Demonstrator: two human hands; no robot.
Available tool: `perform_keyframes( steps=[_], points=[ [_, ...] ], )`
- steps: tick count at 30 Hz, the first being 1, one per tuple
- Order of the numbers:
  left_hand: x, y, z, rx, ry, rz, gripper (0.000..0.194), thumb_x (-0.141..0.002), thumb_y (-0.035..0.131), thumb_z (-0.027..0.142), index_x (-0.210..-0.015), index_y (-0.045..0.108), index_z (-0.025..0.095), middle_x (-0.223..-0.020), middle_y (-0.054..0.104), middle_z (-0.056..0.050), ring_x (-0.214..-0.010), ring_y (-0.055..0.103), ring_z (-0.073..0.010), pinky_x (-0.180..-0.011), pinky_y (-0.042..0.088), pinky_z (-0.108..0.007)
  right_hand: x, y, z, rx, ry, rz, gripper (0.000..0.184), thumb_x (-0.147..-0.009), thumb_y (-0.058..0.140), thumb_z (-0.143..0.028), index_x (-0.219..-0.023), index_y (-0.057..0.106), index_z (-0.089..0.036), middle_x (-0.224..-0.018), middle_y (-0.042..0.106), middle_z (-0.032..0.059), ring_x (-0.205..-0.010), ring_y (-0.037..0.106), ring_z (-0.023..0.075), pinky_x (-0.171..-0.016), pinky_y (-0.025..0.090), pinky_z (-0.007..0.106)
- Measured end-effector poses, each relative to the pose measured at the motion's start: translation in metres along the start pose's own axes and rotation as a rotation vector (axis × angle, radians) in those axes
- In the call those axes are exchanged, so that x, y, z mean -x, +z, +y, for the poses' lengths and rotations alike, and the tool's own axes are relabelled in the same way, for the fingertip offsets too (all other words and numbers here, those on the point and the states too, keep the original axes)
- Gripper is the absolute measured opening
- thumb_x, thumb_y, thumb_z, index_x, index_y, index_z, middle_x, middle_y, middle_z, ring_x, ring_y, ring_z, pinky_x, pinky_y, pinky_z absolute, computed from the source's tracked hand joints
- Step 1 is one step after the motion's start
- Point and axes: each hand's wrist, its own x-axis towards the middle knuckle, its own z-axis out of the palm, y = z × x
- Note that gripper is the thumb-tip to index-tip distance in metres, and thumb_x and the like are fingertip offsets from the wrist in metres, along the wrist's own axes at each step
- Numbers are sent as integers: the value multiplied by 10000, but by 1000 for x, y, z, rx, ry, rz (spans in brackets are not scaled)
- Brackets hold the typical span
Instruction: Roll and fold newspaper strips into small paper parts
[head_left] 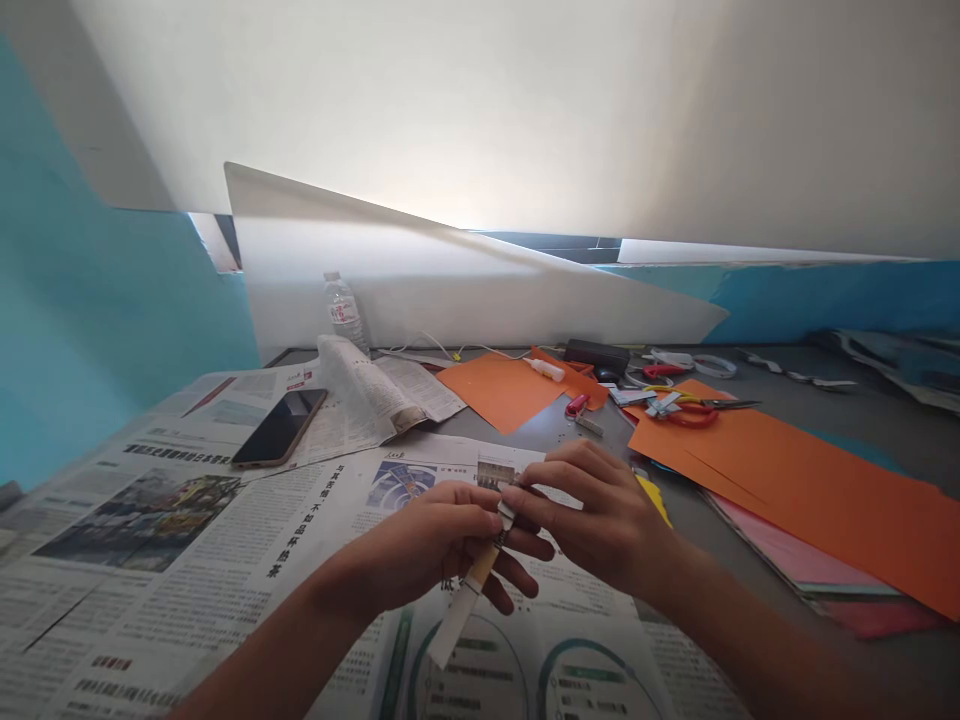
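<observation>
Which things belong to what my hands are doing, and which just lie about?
Likely belonging:
narrow white-and-tan strip, held in left hand, right hand at its top
printed newspaper beneath

Seemingly lying about:
dark-screened rectangular phone
clear plastic bottle

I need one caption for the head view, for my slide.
Left hand and right hand hold a slim white-and-tan strip over printed white newspaper sheets.

There are two hands (435, 535) (600, 510), one held strip (480, 572), one phone (280, 429) and two bottles (343, 310) (547, 370).
</observation>
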Motion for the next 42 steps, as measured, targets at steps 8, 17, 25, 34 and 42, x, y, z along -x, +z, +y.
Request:
perform_keyframes(
  steps=[8,17,25,34,42],
  points=[
    [0,-1,-2,-76,28,13,281,-840,618,361,-912,701,101,-940,705,-130,-709,684,-179,-591,549,-266,-2,1,-1,14,-23,48,156,-896,590,-106,-1025,670,-142,-848,689,69,-811,551,198,-726,453,344],
    [3,1,-5,-1385,460,423,247,-932,409,199,-825,630,171,-750,688,-49,-679,622,-184,-639,415,-298,-10,-4,-3,-330,530,-30,285,-822,688,-217,-1106,665,-218,-1008,694,52,-880,655,172,-771,536,290],
    [2,-12,-8,-1854,590,375,210,-895,399,113,-805,579,171,-659,632,-37,-597,585,-189,-551,300,-300,-10,-2,-4,-461,633,-99,41,-836,686,-233,-808,713,-219,-757,718,3,-685,651,135,-594,499,230],
    [2,-10,-8,-1911,584,388,215,-895,392,98,-794,569,169,-630,613,-30,-576,567,-184,-535,267,-304,-7,2,-1,-357,518,-6,130,-859,687,-270,-751,689,-198,-657,678,-4,-583,596,113,-538,454,217],
    [0,-8,-5,-1879,560,444,242,-926,386,141,-803,592,166,-634,628,-38,-572,579,-190,-533,297,-296,-8,2,-3,-275,509,4,139,-888,652,-272,-766,672,-210,-669,677,-9,-607,596,124,-561,456,235]
  ],
)
